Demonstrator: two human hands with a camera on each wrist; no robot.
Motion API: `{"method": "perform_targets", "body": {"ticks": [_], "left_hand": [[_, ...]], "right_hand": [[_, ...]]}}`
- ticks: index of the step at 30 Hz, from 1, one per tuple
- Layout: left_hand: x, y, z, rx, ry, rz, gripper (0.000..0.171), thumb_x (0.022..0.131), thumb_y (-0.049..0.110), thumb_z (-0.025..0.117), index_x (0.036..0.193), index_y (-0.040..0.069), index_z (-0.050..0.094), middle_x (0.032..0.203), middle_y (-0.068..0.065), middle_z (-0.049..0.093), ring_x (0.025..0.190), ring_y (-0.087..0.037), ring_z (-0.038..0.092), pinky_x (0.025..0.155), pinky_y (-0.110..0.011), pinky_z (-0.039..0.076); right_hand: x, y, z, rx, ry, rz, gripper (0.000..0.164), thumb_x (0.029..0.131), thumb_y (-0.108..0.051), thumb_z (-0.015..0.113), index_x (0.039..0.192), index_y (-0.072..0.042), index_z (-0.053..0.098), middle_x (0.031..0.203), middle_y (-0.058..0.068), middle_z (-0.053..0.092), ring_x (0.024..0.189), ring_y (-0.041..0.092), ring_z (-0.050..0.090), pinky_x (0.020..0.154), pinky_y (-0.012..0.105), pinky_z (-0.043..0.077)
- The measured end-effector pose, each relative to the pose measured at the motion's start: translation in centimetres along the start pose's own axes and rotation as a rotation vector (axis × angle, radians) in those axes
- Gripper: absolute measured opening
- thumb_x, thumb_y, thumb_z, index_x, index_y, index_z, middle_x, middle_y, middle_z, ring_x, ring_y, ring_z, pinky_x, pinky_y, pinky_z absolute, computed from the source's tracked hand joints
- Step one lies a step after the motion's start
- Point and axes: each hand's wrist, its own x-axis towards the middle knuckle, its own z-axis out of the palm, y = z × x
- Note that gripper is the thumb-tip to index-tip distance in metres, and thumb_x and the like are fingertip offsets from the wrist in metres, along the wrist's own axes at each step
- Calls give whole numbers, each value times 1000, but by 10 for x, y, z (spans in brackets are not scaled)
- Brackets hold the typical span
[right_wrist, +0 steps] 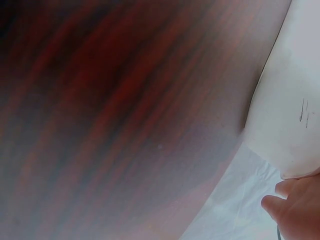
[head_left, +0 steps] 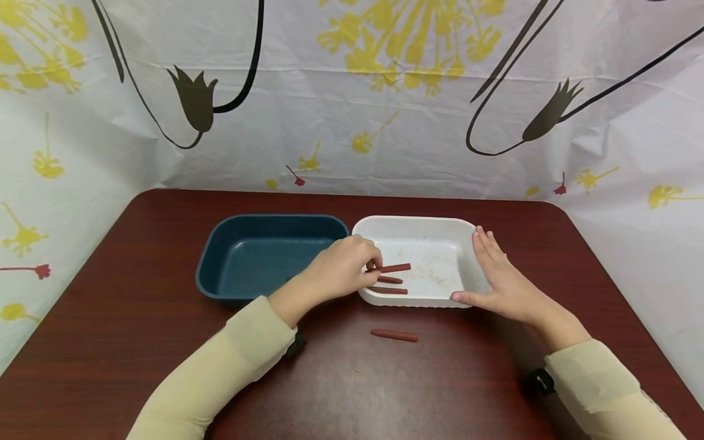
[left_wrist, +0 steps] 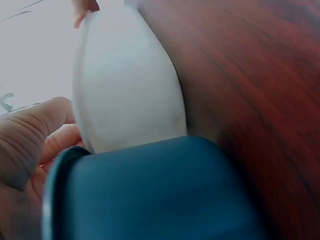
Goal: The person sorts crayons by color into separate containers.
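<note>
A white tray (head_left: 423, 229) stands beside a dark blue tray (head_left: 264, 223) on the red-brown table. My left hand (head_left: 343, 269) reaches over the white tray's left edge and pinches a brown stick (head_left: 393, 268) with curled fingers. Two more brown sticks (head_left: 389, 280) lie in the white tray near its front wall. Another stick (head_left: 394, 335) lies on the table in front of the tray. My right hand (head_left: 497, 275) rests flat, fingers straight, against the white tray's right side. The left wrist view shows the white tray (left_wrist: 125, 85) and blue tray (left_wrist: 165, 195) from outside.
The table (head_left: 137, 318) has rounded corners and drops off at left and right. A white curtain (head_left: 352, 91) with yellow flowers hangs close behind it. The blue tray holds nothing that I can see.
</note>
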Motion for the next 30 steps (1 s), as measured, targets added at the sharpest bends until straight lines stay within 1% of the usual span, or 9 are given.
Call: {"method": "perform_targets", "body": {"ticks": [5,9,13,16,18,21,24,27,30], "left_hand": [[11,-7,3,-17,-11,-34,10,92,17,69,91,12,77,89,0,73,79,-14,60,68,-27,50],[16,-11,5,-12,-42,-77,10,92,18,68,93,13,78,90,1,73,80,-14,58,68,-26,51],[19,-12,8,32,-69,-105,10,92,21,69,93,16,78,91,2,72,86,-15,55,69,-27,51],[20,-11,10,68,-78,-109,12,93,23,68,95,17,78,92,2,72,91,-16,54,70,-29,51],[20,-11,11,87,-77,-111,13,93,24,69,98,17,78,96,2,73,95,-16,54,71,-30,52],[18,-10,12,111,-63,-108,16,94,25,68,104,17,78,105,1,73,102,-18,54,74,-31,54],[13,-7,10,116,-37,-90,16,95,25,67,104,18,78,107,1,72,104,-18,54,72,-30,53],[4,-3,6,98,-19,-56,17,95,26,67,105,17,78,107,1,71,102,-18,53,72,-29,52],[-5,5,2,88,-8,-2,19,95,27,68,108,16,77,109,2,72,100,-17,55,74,-29,52]], "right_hand": [[-1,-1,-1,-8,-2,3,119,84,-47,75,156,4,-5,166,19,-13,154,37,-14,121,63,2],[-1,-1,-1,-1,-6,7,119,84,-46,75,156,4,-5,165,19,-13,153,37,-15,121,64,2],[-1,-1,-1,0,-6,4,119,84,-46,76,156,4,-5,165,19,-13,153,38,-15,121,63,1],[0,-1,-1,-1,-3,1,120,84,-46,76,156,4,-5,165,19,-13,153,38,-15,122,61,0],[0,0,-1,2,-1,0,119,84,-46,76,156,4,-5,165,19,-13,153,38,-15,122,60,-1],[0,0,-1,6,-3,0,119,84,-46,76,157,3,-5,166,19,-13,153,38,-15,122,61,-1],[0,0,-1,5,-5,0,119,84,-46,76,157,3,-5,166,19,-13,153,38,-15,122,61,0],[1,0,-1,2,-6,2,120,84,-47,75,156,3,-5,166,18,-13,153,38,-15,122,62,1],[1,1,-2,1,-5,4,120,84,-47,75,156,4,-5,166,18,-13,153,38,-15,122,62,1]]}}
